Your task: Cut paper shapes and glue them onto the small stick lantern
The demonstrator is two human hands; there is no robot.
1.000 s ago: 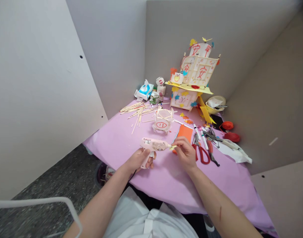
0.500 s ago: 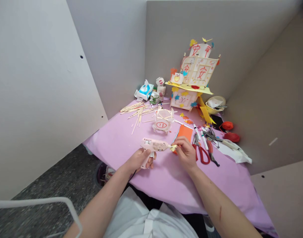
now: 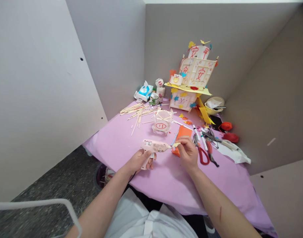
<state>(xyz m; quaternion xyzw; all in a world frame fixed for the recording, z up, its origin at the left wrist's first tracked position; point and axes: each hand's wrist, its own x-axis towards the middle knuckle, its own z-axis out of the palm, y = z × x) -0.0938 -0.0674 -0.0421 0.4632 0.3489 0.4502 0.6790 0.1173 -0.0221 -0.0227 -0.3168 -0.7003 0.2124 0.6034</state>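
Observation:
My left hand (image 3: 138,161) grips the handle of a pale pink glue gun (image 3: 155,146) over the purple table cover (image 3: 166,178). The gun's nozzle points right and touches a small yellow paper cutout (image 3: 176,144). My right hand (image 3: 189,153) pinches that cutout between thumb and fingers. Just behind my right hand lies an orange paper sheet (image 3: 182,135). A small stick-and-paper lantern (image 3: 162,121) with a red drawn snout stands beyond the gun.
A tall decorated paper lantern tower (image 3: 194,77) stands at the back. Loose wooden sticks (image 3: 138,110) lie at back left. Red-handled scissors (image 3: 202,152), pliers (image 3: 212,152), markers (image 3: 199,134), red yarn (image 3: 229,131), a yellow bowl (image 3: 214,104) and a tissue pack (image 3: 144,91) crowd the right and rear.
The view shifted slightly; my hands with the glue gun and the yellow cutout stay together, nudged a little upward in the picture. Nothing was picked up or let go.

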